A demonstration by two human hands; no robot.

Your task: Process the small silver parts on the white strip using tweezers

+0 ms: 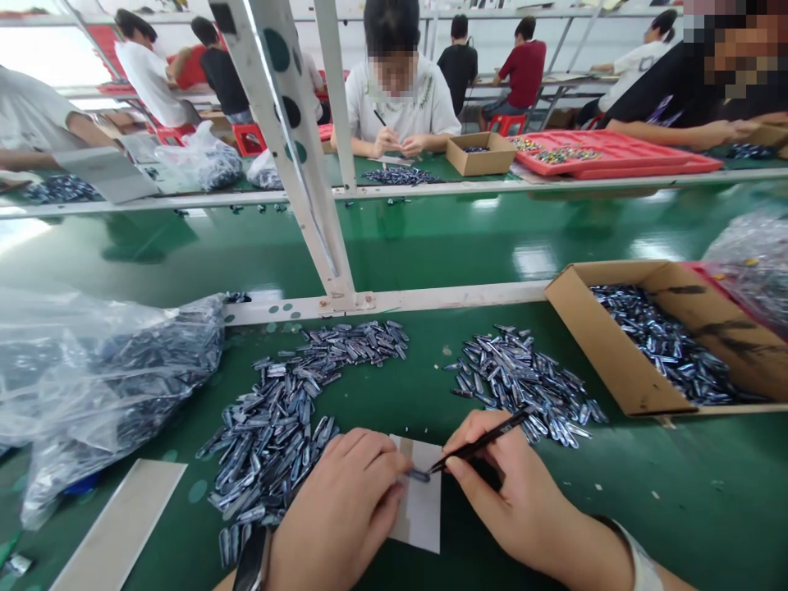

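Observation:
My left hand [348, 501] is at lower centre, its fingers closed on one end of a small dark metallic piece [419, 475] over a white card [424, 517]. From the right, my right hand [508, 484] grips black tweezers [486, 442], whose tip points at the piece's other end. Whether the tip touches it is hard to tell. A curved pile of similar pieces [264, 435] lies beside and beyond my left hand. Another pile [523, 377] is just beyond my right hand.
A clear plastic bag of pieces [148, 369] lies left, above a pale strip [120, 525]. The cardboard box [591, 361] at right holds more pieces. A white metal post [308, 180] rises from the rail. Across the green surface [443, 238], a person [400, 98] sits working.

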